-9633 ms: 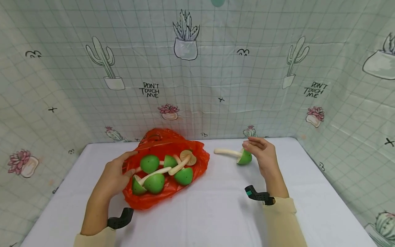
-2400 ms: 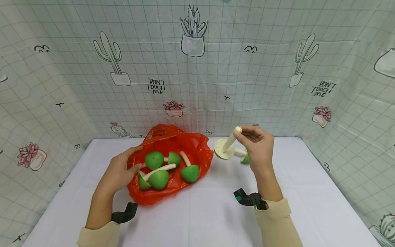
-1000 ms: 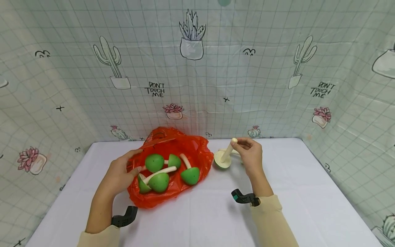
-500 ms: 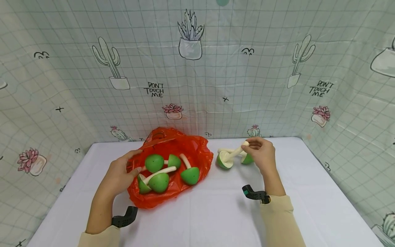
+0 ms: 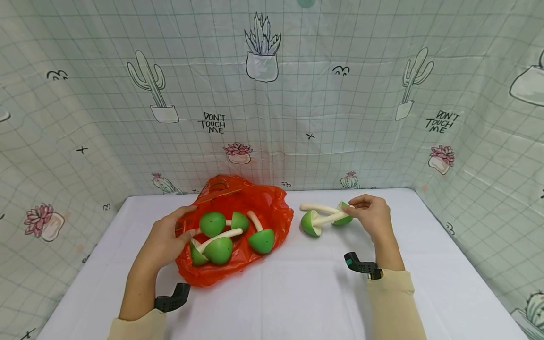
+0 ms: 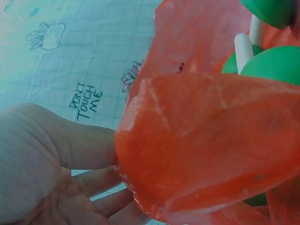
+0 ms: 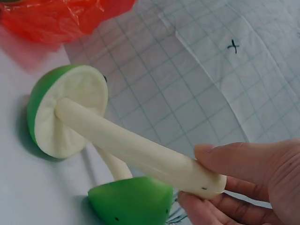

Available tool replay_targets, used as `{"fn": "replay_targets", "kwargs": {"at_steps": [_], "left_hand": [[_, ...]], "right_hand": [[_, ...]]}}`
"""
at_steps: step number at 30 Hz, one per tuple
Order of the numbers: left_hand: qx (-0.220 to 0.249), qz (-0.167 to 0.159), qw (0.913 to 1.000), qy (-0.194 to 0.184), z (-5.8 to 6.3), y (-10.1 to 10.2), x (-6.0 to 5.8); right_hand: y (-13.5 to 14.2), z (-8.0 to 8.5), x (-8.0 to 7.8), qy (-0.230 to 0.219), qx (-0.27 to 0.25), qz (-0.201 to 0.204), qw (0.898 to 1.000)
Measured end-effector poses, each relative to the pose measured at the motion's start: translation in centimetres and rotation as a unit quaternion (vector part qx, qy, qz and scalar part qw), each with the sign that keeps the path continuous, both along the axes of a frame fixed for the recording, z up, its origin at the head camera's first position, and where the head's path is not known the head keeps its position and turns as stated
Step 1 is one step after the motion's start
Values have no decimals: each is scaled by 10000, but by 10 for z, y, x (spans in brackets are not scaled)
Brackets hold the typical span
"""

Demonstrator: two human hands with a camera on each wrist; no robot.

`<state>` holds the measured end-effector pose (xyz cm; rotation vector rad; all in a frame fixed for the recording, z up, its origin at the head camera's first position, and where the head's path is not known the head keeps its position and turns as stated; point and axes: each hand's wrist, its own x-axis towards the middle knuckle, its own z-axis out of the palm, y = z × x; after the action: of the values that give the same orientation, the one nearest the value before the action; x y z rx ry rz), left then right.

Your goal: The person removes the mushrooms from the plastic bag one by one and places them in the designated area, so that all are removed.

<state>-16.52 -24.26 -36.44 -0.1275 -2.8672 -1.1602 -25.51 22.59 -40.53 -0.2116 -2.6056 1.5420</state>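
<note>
With thumb and fingers my left hand (image 5: 163,241) grips the left edge of a red plastic bag (image 5: 238,269). The left wrist view shows the thumb and fingers at the bag's rim (image 6: 140,154). Several green-capped toy mushrooms (image 5: 218,250) with cream stems lie in the bag's mouth. Right of the bag, my right hand (image 5: 371,217) pinches the stem end of another green mushroom (image 7: 117,133), whose cap rests on the table, pointing left. Its stem crosses over a second mushroom (image 7: 131,201) lying the opposite way, cap to the right. My right fingers partly cover the stem end.
A white cloth (image 5: 289,297) covers the table. Behind it and at both sides hangs a grid-patterned curtain (image 5: 297,108) printed with potted cacti. Black wrist cameras (image 5: 172,298) sit on both forearms.
My right hand has brought a mushroom out of the bag and set its cap down beside the other one, then lowered the stem rightward. My left hand keeps its grip on the bag.
</note>
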Motion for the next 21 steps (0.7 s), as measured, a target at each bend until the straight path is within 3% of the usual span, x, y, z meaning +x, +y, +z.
{"fn": "replay_targets", "kwargs": {"at_steps": [7, 21], "left_hand": [[-20, 19, 10000, -26, 0, 0, 0], [-19, 28, 10000, 43, 0, 0, -1]], "right_hand": [[14, -2, 2, -426, -59, 439, 9981], [37, -24, 0, -1044, -182, 738, 9916]]}}
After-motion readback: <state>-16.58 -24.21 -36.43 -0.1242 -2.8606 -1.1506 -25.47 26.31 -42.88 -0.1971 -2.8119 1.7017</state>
